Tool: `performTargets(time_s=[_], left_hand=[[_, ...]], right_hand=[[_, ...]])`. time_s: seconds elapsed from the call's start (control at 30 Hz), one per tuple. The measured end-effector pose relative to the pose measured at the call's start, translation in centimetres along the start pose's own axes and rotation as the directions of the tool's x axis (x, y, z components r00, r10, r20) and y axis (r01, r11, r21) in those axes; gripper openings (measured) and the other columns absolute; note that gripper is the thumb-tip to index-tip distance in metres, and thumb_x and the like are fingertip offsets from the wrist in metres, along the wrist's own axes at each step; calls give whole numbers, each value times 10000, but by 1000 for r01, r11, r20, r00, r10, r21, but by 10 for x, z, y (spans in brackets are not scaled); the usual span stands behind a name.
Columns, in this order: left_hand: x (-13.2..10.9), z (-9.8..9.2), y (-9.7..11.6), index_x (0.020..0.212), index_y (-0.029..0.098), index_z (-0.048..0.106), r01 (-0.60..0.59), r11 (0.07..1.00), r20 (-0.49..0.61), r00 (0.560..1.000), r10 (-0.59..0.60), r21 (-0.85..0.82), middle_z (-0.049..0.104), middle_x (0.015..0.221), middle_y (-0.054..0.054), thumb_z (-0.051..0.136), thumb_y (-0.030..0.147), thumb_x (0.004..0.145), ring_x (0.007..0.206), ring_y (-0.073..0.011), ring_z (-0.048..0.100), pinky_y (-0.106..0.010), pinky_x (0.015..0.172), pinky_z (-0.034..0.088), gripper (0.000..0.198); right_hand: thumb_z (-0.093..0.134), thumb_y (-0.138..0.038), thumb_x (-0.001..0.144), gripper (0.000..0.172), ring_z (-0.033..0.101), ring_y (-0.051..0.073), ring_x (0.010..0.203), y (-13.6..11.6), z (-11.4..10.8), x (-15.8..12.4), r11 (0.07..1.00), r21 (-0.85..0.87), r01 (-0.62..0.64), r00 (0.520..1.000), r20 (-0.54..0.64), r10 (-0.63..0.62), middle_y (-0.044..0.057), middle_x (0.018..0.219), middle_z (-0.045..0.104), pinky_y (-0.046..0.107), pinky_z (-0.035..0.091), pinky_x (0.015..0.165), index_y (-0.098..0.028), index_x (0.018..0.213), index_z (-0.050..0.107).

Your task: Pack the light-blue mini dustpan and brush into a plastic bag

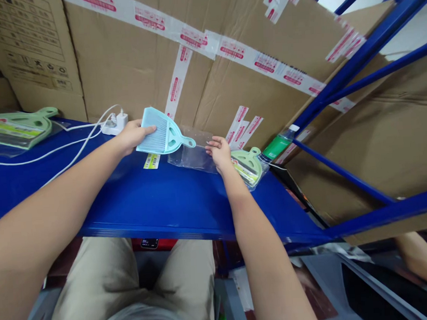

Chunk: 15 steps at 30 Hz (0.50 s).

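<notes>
On the shelf (165, 201): dustpan set (163, 134) left of the plastic bag (193, 154), packaged set (248, 165) right of it, bottle (279, 144) further right, charger (117, 122) behind, boxes (128, 59) at back.

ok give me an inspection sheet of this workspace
surface: blue metal shelf, worn by use.
job's things: light blue plastic mini dustpan and brush set; clear plastic bag; small yellow label card.
clutter: bagged green dustpan sets and; green bottle.
hands: left hand grips the blue set; right hand pinches the bag.
cables: white charger and cable.
surroundings: taped cardboard boxes; blue rack frame.
</notes>
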<state>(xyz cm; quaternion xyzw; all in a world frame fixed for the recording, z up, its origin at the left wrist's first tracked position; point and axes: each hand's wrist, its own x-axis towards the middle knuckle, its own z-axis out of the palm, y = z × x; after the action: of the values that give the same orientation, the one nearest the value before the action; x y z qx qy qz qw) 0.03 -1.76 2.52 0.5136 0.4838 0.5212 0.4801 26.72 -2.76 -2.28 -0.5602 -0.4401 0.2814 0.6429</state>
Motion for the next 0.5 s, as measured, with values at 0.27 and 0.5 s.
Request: performTargets(time_s=[0.27, 0.5], left_hand=[[-5, 8, -1, 1102, 184, 735, -54, 993, 79, 995, 62, -105, 787, 1003, -98, 712, 154, 807, 1019, -268, 733, -417, 926, 594, 297], [-12, 13, -1, 1140, 173, 729, -29, 992, 166, 985, 50, -126, 784, 1005, -104, 675, 143, 822, 996, -259, 736, -408, 901, 594, 324]], right_hand=[[411, 24, 716, 408, 653, 82, 785, -13, 9, -11, 987, 135, 90, 995, 23, -94, -49, 845, 636, 225, 549, 774, -251, 993, 529], [443, 32, 697, 445, 661, 112, 896, -19, 16, -24, 978, 96, 185, 970, 144, -198, -22, 943, 671, 247, 557, 802, -257, 1020, 543]])
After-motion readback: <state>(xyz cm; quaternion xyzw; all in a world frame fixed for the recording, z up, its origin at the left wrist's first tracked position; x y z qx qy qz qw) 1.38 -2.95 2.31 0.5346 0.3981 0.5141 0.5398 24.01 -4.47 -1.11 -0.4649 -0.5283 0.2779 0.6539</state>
